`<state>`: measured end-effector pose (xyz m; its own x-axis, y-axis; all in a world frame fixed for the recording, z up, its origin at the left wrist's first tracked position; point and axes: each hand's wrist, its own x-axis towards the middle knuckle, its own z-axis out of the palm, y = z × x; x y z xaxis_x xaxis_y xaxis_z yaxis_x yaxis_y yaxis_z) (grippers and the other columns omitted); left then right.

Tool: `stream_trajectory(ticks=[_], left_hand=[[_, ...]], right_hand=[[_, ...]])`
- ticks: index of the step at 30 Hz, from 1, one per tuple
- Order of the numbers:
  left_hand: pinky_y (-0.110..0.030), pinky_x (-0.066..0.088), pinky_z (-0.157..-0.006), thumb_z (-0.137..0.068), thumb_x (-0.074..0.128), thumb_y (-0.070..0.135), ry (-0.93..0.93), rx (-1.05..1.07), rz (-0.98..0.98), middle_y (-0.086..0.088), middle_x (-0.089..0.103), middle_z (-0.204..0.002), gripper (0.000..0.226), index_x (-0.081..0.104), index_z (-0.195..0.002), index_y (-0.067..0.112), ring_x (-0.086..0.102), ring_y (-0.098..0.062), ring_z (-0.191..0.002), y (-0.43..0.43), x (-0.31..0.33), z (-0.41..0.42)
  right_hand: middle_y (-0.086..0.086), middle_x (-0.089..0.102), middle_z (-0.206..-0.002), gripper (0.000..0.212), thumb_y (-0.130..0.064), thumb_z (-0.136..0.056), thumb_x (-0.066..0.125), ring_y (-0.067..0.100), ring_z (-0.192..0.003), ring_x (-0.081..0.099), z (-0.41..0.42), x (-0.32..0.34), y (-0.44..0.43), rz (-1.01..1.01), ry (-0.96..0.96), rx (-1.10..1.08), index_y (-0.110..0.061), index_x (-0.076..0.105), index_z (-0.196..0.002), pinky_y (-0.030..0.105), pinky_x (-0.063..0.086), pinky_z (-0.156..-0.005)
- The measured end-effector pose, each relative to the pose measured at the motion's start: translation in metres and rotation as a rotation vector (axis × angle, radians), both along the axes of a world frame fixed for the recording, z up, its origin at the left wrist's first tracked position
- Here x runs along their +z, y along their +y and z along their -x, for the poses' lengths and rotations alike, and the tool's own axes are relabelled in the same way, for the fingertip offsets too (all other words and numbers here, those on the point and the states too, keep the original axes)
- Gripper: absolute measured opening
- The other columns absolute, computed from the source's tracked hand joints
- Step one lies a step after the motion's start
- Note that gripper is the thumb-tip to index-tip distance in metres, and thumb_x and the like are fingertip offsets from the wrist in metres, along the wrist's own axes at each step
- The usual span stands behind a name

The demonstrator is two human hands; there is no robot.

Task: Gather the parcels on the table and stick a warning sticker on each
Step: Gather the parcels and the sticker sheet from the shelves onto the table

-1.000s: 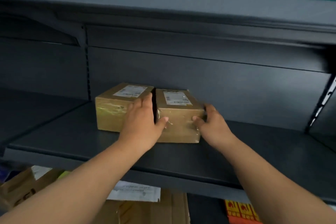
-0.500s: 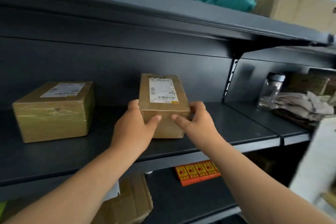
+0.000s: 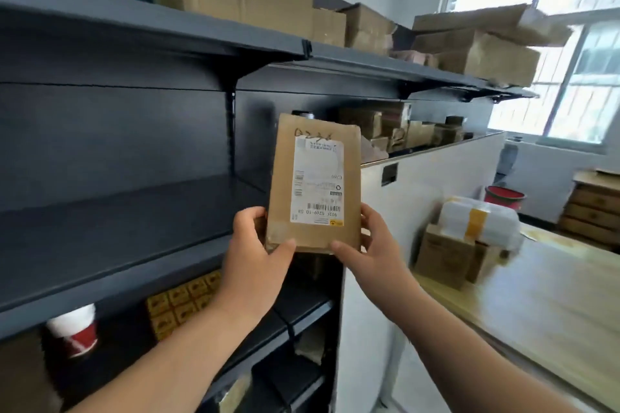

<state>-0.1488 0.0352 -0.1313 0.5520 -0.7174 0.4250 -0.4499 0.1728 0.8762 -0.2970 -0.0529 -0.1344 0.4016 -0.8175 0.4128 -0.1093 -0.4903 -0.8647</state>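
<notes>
A brown cardboard parcel (image 3: 285,184) with a white shipping label facing me is held in the air in front of the dark shelving. My left hand (image 3: 255,255) grips its lower left corner, thumb on the front face. My right hand (image 3: 372,245) grips its lower right corner, thumb likewise on the front. On the wooden table (image 3: 536,295) to the right stand a cardboard box (image 3: 443,255) and a white wrapped parcel (image 3: 479,218) with yellow tape on top of boxes. An orange sheet of warning stickers (image 3: 181,302) lies on the lower shelf.
The dark metal shelf (image 3: 117,231) runs along the left. A white partition (image 3: 419,184) separates shelving from table. Cardboard boxes (image 3: 476,43) crowd the top shelf. A red and white cup (image 3: 75,332) sits low on the left; a red bucket (image 3: 503,196) stands behind the table.
Both hands lifted the parcel off the shelf and carried it right, tilting its label toward me. My view swung right; the second parcel is out of sight and the table has appeared.
</notes>
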Motion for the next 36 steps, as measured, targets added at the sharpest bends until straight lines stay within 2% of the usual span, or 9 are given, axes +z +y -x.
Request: stream_trajectory(ticks=[3, 8, 10, 14, 19, 23, 26, 29, 36], left_hand=[[-0.025, 0.048, -0.090, -0.081, 0.068, 0.015, 0.022, -0.135, -0.043, 0.014, 0.054, -0.119, 0.059, 0.040, -0.130, 0.033, 0.055, 0.000, -0.107, -0.043, -0.011, 0.056], [-0.036, 0.053, -0.092, -0.075, 0.064, 0.012, 0.049, -0.289, -0.091, 0.005, 0.059, -0.120, 0.054, 0.051, -0.118, 0.043, 0.060, -0.007, -0.106, -0.107, -0.025, 0.134], [-0.034, 0.052, -0.090, -0.074, 0.061, 0.012, 0.053, -0.340, -0.117, 0.007, 0.061, -0.117, 0.051, 0.053, -0.108, 0.050, 0.060, -0.007, -0.105, -0.129, -0.028, 0.156], [-0.024, 0.049, -0.080, -0.082, 0.055, 0.003, 0.094, -0.446, -0.202, 0.014, 0.063, -0.104, 0.047, 0.055, -0.090, 0.050, 0.060, -0.007, -0.099, -0.173, -0.034, 0.186], [-0.014, 0.044, -0.069, -0.091, 0.048, 0.010, 0.180, -0.565, -0.273, 0.019, 0.064, -0.102, 0.034, 0.057, -0.093, 0.042, 0.058, -0.003, -0.097, -0.239, -0.040, 0.203], [-0.023, 0.046, -0.071, -0.090, 0.045, 0.014, 0.213, -0.549, -0.305, 0.011, 0.065, -0.102, 0.030, 0.057, -0.108, 0.035, 0.059, -0.008, -0.094, -0.311, -0.049, 0.205], [-0.031, 0.049, -0.079, -0.090, 0.045, 0.019, 0.196, -0.564, -0.330, 0.008, 0.064, -0.103, 0.028, 0.054, -0.112, 0.032, 0.059, -0.013, -0.095, -0.369, -0.053, 0.202], [-0.037, 0.048, -0.089, -0.091, 0.042, 0.024, 0.157, -0.591, -0.352, 0.008, 0.061, -0.108, 0.030, 0.050, -0.119, 0.032, 0.056, -0.015, -0.102, -0.422, -0.058, 0.200], [-0.050, 0.040, -0.104, -0.080, 0.028, 0.042, 0.067, -0.635, -0.453, -0.001, 0.045, -0.132, 0.057, 0.030, -0.136, 0.046, 0.042, -0.023, -0.121, -0.518, -0.081, 0.200]], right_hand=[[-0.019, 0.055, -0.124, 0.060, -0.014, -0.083, 0.069, 0.003, -0.112, 0.056, 0.065, -0.013, -0.027, -0.020, 0.005, -0.088, -0.039, 0.038, -0.128, 0.021, 0.050, -0.089], [-0.017, 0.059, -0.118, 0.058, -0.010, -0.083, 0.071, -0.002, -0.107, 0.058, 0.153, -0.025, -0.067, -0.058, 0.010, -0.208, -0.036, 0.042, -0.126, 0.014, 0.050, -0.083], [-0.021, 0.059, -0.112, 0.051, -0.012, -0.086, 0.068, -0.005, -0.103, 0.059, 0.179, -0.028, -0.080, -0.084, 0.024, -0.254, -0.031, 0.044, -0.126, 0.013, 0.050, -0.084], [-0.015, 0.060, -0.110, 0.036, -0.023, -0.090, 0.063, 0.007, -0.101, 0.062, 0.214, -0.039, -0.112, -0.160, 0.056, -0.387, -0.027, 0.047, -0.123, 0.030, 0.053, -0.089], [-0.003, 0.064, -0.107, 0.020, -0.029, -0.095, 0.055, 0.011, -0.094, 0.064, 0.232, -0.050, -0.156, -0.303, 0.067, -0.480, -0.019, 0.051, -0.111, 0.030, 0.057, -0.081], [0.006, 0.065, -0.107, 0.027, -0.031, -0.096, 0.053, 0.019, -0.087, 0.068, 0.239, -0.049, -0.209, -0.427, -0.016, -0.575, -0.023, 0.039, -0.119, 0.030, 0.057, -0.067], [0.014, 0.067, -0.099, 0.062, -0.032, -0.097, 0.053, 0.027, -0.082, 0.071, 0.242, -0.046, -0.255, -0.528, -0.076, -0.624, -0.032, 0.017, -0.148, 0.035, 0.060, -0.065], [0.018, 0.068, -0.094, 0.078, -0.028, -0.096, 0.056, 0.030, -0.080, 0.071, 0.244, -0.045, -0.297, -0.596, -0.096, -0.647, -0.030, 0.002, -0.153, 0.037, 0.060, -0.065], [0.015, 0.070, -0.094, 0.080, -0.016, -0.091, 0.064, 0.027, -0.075, 0.072, 0.243, -0.059, -0.377, -0.672, -0.051, -0.672, -0.037, 0.014, -0.150, 0.037, 0.061, -0.064]])
